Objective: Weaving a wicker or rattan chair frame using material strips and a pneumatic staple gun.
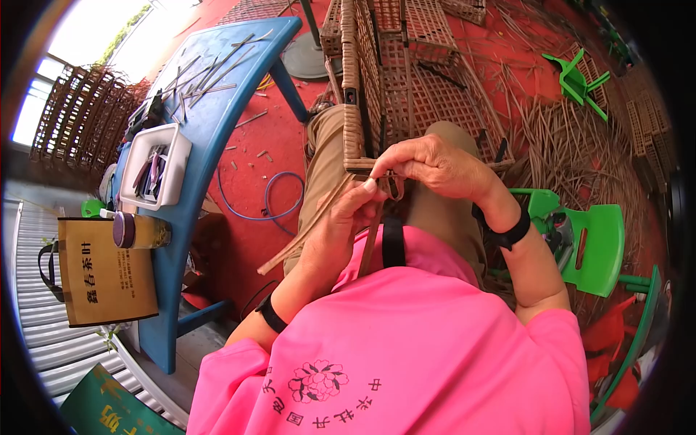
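A brown woven wicker frame point(350, 80) stands between my knees, its lower corner nearest me. At that corner my left hand point(344, 214) is closed, thumb and forefinger pinching a flat brown wicker strip point(301, 230), whose loose end trails down to the left across my forearm. My right hand point(438, 168) is closed just beside it, fingertips pinched on a small loop of strip point(394, 188) under the frame's edge. The two hands nearly touch. Another strip end hangs down toward my lap. Exactly how the strip passes round the frame is hidden by my fingers.
On the left, a blue table point(239, 54) bears loose strips, a white tray point(177, 163) of tools and a lidded jar point(148, 230). A paper bag point(109, 283) hangs beside it. A green chair point(598, 246) stands right. Cut strips point(573, 152) and a blue hose point(267, 196) lie on the red floor.
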`<state>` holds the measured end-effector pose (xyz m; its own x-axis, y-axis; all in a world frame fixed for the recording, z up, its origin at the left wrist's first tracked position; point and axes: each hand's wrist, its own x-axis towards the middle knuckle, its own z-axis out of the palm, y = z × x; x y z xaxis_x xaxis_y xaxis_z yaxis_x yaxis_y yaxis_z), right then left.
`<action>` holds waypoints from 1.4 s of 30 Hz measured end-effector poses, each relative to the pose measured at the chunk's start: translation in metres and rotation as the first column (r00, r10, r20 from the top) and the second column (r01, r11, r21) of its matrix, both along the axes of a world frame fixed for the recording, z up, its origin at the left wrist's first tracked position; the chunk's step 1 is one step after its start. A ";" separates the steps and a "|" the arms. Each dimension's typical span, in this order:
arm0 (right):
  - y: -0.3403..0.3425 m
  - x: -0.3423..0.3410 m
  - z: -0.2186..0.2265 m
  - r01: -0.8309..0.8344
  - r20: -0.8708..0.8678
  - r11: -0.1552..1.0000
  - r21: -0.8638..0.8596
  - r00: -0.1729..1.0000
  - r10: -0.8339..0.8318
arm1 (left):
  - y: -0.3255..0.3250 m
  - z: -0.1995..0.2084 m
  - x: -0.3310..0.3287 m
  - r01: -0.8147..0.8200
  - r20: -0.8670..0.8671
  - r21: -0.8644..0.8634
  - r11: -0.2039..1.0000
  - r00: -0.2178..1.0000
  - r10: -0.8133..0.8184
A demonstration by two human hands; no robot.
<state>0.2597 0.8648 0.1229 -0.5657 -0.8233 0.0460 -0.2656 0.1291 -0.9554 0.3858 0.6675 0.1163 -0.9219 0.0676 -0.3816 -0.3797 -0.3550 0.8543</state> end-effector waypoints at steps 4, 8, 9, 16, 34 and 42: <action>-0.002 0.002 -0.001 0.001 0.051 1.000 -0.021 0.999 0.000 | -0.011 -0.003 0.013 0.057 -0.197 -0.176 0.983 0.976 -0.092; -0.003 0.004 0.001 0.027 -0.018 0.998 -0.051 0.999 -0.028 | -0.019 0.008 0.024 0.066 -0.005 -0.110 0.992 0.998 -0.067; -0.003 0.003 0.001 0.018 -0.067 0.999 -0.043 0.998 -0.021 | -0.019 0.012 0.031 0.003 -0.043 -0.070 0.998 0.999 -0.006; -0.002 0.000 0.005 -0.035 -0.033 0.999 0.015 0.999 0.036 | -0.034 0.036 0.043 0.246 -0.393 -0.173 0.954 0.871 -0.296; -0.003 -0.009 0.004 -0.053 0.303 0.998 -0.029 0.951 0.060 | -0.015 0.007 0.002 -0.391 -0.745 -0.638 0.663 0.532 -0.403; 0.000 -0.008 -0.002 -0.011 0.253 1.000 -0.021 0.967 0.016 | -0.007 0.019 -0.017 -0.428 -0.672 -0.737 0.523 0.389 -0.630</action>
<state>0.2512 0.8651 0.1210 -0.5501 -0.8311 -0.0815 -0.0165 0.1084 -0.9940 0.3686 0.6606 0.1356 -0.6988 0.3969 0.5951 0.7013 0.5441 0.4605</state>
